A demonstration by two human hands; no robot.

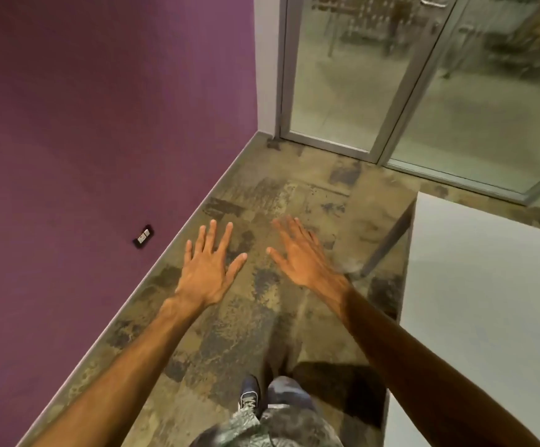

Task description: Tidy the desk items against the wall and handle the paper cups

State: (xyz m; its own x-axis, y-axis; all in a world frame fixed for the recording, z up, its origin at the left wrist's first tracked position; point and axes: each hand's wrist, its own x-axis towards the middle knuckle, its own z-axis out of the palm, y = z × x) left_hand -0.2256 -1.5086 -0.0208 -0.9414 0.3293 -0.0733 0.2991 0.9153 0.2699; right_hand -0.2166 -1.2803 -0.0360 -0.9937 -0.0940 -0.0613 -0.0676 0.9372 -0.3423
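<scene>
Both of my arms are stretched forward over the patterned floor. My left hand [209, 266] is held flat, palm down, fingers spread, with nothing in it. My right hand [304, 256] is also flat and spread, a little blurred, and holds nothing. A white desk [475, 304] stands to the right of my right arm; the part of its top that shows bears nothing. No paper cups or other desk items are in view.
A purple wall [101, 124] runs along the left, with a small socket plate [144, 237] low on it. Glass doors in metal frames [375, 91] stand ahead. A desk leg [388, 243] slants under the desk's corner. My shoe [250, 395] shows below.
</scene>
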